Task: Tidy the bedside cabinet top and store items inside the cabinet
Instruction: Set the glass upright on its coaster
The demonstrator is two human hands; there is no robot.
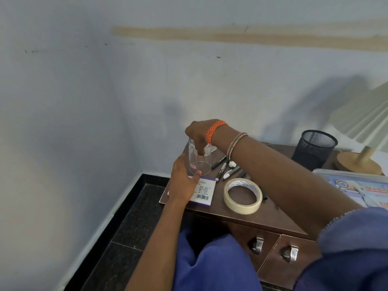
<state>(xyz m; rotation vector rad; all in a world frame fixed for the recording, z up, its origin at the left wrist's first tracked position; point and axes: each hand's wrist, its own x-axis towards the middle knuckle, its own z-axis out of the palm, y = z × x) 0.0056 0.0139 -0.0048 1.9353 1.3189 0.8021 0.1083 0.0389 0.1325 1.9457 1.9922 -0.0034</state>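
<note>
With the right hand (196, 133) gripping the glass (199, 158) at its rim, fingers inside, and the left hand (184, 181) open against its side, lift it straight off the box (202, 193) at the surface's (262, 215) left end.

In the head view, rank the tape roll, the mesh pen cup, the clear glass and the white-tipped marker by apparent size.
1. mesh pen cup
2. tape roll, close to the cup; it lies nearer the camera, so the order is unsure
3. clear glass
4. white-tipped marker
</note>
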